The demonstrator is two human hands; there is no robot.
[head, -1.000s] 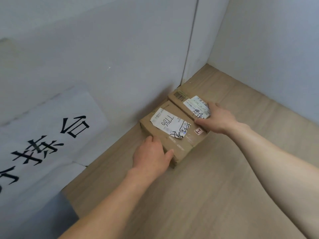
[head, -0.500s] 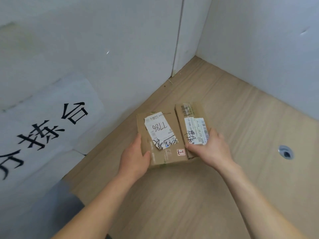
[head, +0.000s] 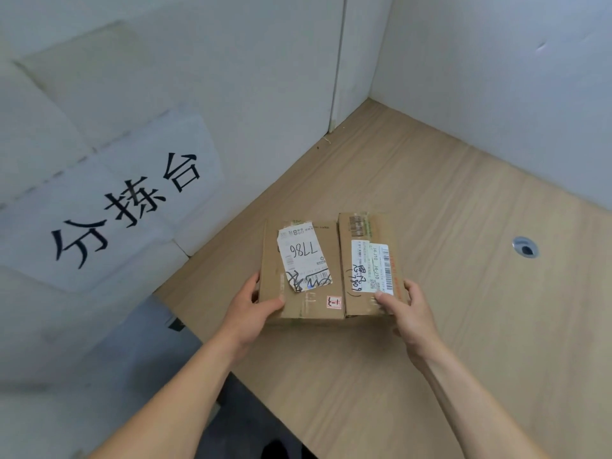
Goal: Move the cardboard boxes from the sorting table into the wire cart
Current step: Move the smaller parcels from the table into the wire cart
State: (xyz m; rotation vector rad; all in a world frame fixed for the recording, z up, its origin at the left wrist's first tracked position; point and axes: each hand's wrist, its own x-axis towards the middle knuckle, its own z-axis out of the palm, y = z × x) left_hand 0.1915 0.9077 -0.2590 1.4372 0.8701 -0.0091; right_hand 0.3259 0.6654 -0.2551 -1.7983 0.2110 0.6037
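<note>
Two stiff, probably light boxes (head: 309,303) lie flush — left hand (head: 251,313) grips the left box (head: 270,260), right hand (head: 412,314) the right box (head: 372,231) — best squeezed together from the outer sides.

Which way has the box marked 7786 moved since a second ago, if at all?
Yes. The 7786 box has come away from the wall seam, toward the person, with bare table now between them.

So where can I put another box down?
Bare table runs from the narrower box to the round hole, and back to the wall corner. Crowded: the left hand grips the wider box, the right hand the narrower one.
</note>
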